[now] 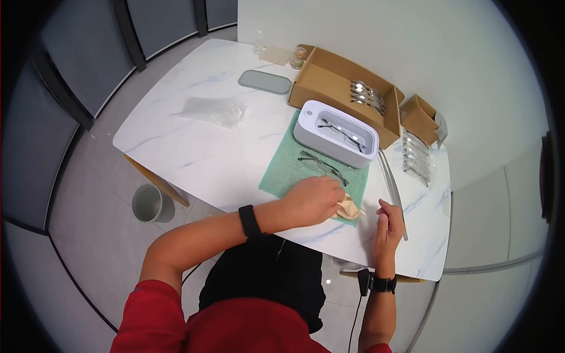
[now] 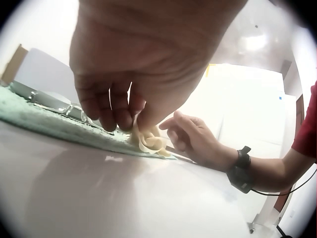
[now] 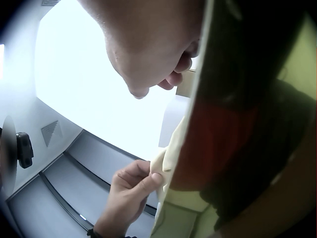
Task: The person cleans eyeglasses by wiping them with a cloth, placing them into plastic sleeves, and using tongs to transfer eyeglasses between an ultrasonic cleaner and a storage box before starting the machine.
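Note:
My left hand (image 1: 315, 199) pinches a crumpled cream cloth (image 1: 349, 208) between thumb and fingers, over the front right corner of a green towel (image 1: 282, 170). In the left wrist view the cloth (image 2: 149, 141) bunches below the fingertips. My right hand (image 1: 389, 226) hovers to the right of the cloth, fingers loosely bent, holding nothing. A pair of glasses (image 1: 322, 166) with dark frames lies on the towel just beyond my left hand. Behind it, a white ultrasonic cleaner (image 1: 335, 154) holds another pair of glasses (image 1: 342, 133) in its basin.
Behind the cleaner is a cardboard box (image 1: 321, 67) with several glasses (image 1: 366, 97). Bagged glasses (image 1: 416, 157) and a small carton (image 1: 419, 115) are at right. A grey lid (image 1: 265, 82) and clear plastic bags (image 1: 215, 112) lie at left; a bin (image 1: 153, 203) stands on the floor.

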The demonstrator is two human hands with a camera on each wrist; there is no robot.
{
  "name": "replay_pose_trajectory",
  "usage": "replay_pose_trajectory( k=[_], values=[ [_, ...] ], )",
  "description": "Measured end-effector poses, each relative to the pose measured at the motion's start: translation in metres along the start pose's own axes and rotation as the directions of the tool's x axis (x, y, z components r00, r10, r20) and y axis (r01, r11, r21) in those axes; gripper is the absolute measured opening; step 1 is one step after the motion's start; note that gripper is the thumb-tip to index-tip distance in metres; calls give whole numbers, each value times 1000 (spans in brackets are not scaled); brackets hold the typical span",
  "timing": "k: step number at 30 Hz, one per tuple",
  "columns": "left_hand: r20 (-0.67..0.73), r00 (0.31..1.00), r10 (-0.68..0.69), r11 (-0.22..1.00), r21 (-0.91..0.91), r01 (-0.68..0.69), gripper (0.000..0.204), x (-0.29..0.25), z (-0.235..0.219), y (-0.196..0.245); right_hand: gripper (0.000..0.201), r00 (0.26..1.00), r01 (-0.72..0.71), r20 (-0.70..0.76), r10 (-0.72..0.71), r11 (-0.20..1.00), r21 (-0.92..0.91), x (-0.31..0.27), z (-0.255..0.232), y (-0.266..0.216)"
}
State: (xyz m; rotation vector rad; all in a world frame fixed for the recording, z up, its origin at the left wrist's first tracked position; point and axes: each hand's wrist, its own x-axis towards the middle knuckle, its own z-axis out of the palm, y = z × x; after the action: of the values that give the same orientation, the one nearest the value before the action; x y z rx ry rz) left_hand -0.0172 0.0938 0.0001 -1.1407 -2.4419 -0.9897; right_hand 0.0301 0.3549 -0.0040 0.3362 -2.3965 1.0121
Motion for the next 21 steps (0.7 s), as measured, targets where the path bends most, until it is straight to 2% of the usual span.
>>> replay_pose_trajectory(
  k=[2, 3, 5, 6, 7, 9, 10, 11, 13, 14, 19, 21],
  values=[
    [-68, 997, -44, 988, -153, 33, 10, 1, -2, 8, 32, 997, 30, 63, -43, 980, 197, 3, 0, -22],
    [-68, 997, -45, 987, -155, 34, 10, 2, -4, 12, 32, 997, 28, 65, -41, 980, 196, 4, 3, -31],
    [-106, 990, -95, 957, -283, 61, 10, 5, -7, 19, 41, 983, -74, 181, 12, 936, 344, 8, 9, -45],
    [-106, 990, -95, 956, -285, 62, 10, 6, -9, 21, 40, 970, -121, 243, 25, 913, 390, 7, 12, -43],
    [-124, 984, -128, 941, -328, 81, 10, 6, -12, 23, 40, 969, -122, 244, 26, 913, 388, 5, 14, -45],
    [-140, 977, -162, 922, -374, 99, 10, 6, -16, 25, 41, 888, -411, 428, 167, 707, 576, 0, 18, -50],
    [-143, 970, -194, 902, -415, 119, 10, 5, -18, 25, 33, 890, -428, 413, 191, 659, 619, -3, 23, -51],
    [-145, 963, -225, 878, -458, 136, 10, 4, -20, 25, 33, 889, -431, 412, 199, 664, 611, -5, 23, -50],
    [-126, 961, -245, 866, -475, 158, 10, 1, -21, 23, 21, 831, -518, 490, 264, 689, 507, -8, 20, -51],
    [-108, 958, -266, 857, -481, 184, 10, -1, -21, 21, 14, 851, -500, 441, 286, 699, 511, -7, 19, -55],
    [-106, 957, -271, 872, -447, 197, 9, -10, -25, 13, 14, 872, -489, 325, 367, 680, 546, -3, 14, -44],
    [-196, 950, -244, 890, -435, 139, 8, -11, -30, 13, 15, 882, -469, 317, 349, 724, 506, 4, 12, -48]
  ],
)
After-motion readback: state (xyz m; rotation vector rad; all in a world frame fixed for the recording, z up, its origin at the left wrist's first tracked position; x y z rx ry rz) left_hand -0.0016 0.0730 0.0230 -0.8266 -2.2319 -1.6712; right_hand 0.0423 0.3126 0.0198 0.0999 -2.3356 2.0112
